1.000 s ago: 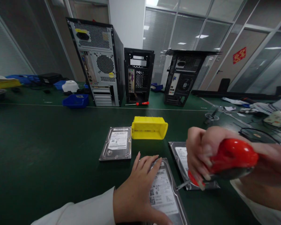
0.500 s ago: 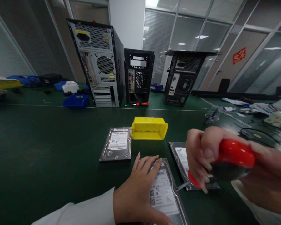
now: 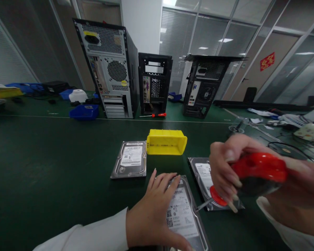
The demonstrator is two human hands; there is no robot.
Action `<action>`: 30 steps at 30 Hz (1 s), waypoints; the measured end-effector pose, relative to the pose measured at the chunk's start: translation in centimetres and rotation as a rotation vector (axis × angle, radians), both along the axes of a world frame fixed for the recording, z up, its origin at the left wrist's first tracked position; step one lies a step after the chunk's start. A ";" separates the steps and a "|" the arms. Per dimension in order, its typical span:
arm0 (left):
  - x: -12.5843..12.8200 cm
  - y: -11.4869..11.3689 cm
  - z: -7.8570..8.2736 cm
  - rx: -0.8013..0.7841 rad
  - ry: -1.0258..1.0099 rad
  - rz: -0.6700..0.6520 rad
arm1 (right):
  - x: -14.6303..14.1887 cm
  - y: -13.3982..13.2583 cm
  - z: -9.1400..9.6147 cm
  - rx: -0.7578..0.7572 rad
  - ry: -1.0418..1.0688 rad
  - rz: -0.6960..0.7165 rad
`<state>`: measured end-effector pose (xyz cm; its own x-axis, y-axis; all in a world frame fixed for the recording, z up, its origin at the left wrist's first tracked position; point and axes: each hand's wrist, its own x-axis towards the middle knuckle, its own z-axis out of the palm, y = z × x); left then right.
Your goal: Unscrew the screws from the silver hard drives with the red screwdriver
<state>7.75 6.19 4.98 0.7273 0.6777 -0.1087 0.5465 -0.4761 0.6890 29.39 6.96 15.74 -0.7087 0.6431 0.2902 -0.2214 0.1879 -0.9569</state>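
A hard drive (image 3: 181, 212) with a white label lies in front of me. My left hand (image 3: 157, 209) rests across its left side, fingers spread toward the far edge and thumb along the near end. My right hand (image 3: 227, 164) is wrapped round a screwdriver (image 3: 261, 169) with a thick red and black handle. The screwdriver's metal shaft points down to the left, and its tip meets the drive's right edge; the exact contact is too small to make out. Partly behind my right hand lies a second hard drive (image 3: 202, 174).
A third hard drive (image 3: 129, 160) lies left of a yellow bin (image 3: 166, 143). Farther back stand computer cases (image 3: 110, 69), with a small red screwdriver (image 3: 159, 115) before them. A blue bin (image 3: 84, 113) sits at back left. Cables and clutter (image 3: 290, 122) lie at the right.
The red handle has turned a little within my right hand, and its fingers have shifted slightly. My left hand and the drive stay put.
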 end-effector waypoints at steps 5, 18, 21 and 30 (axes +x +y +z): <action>0.1 0.0 -0.2 0.034 -0.006 0.006 | -0.5 0.7 -1.5 0.036 0.156 0.037; 0.0 0.0 -0.3 0.035 -0.021 0.002 | -0.6 -0.4 -0.6 -0.013 0.119 -0.044; -0.1 0.0 -0.5 0.051 -0.030 0.003 | -0.8 -0.1 -1.6 -0.136 0.259 0.079; -0.1 0.0 -0.1 0.042 -0.038 -0.001 | -0.5 0.5 -1.1 -0.007 0.089 0.114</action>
<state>7.61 6.14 4.92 0.7313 0.6801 -0.0525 0.5197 -0.5056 0.6887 28.86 7.48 14.68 -0.7485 0.5625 0.3511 -0.3253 0.1499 -0.9336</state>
